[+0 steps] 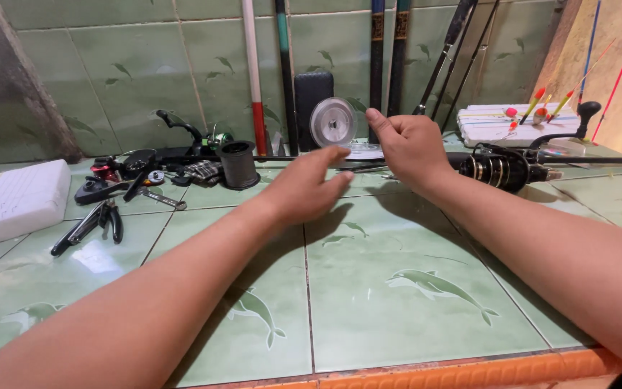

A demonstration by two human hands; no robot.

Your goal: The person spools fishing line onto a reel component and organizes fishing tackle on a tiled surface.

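Two bare forearms reach over the green dolphin-patterned tiled counter [412, 288]. The left hand [305, 189] hovers loosely open, holding nothing. The right hand [410, 144] is curled, fingertips pinched, just beside the clear round plastic line spool [333, 121] propped against the wall; whether it grips line cannot be told.

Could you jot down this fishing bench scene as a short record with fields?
Surface: green tiled counter with dolphin pictures
Left hand: open, reaching toward the clear line spool
Right hand: loosely closed beside that spool; any line pinched is too fine to see
Right side: black fishing reel
Left side: pliers, white box, dark spool
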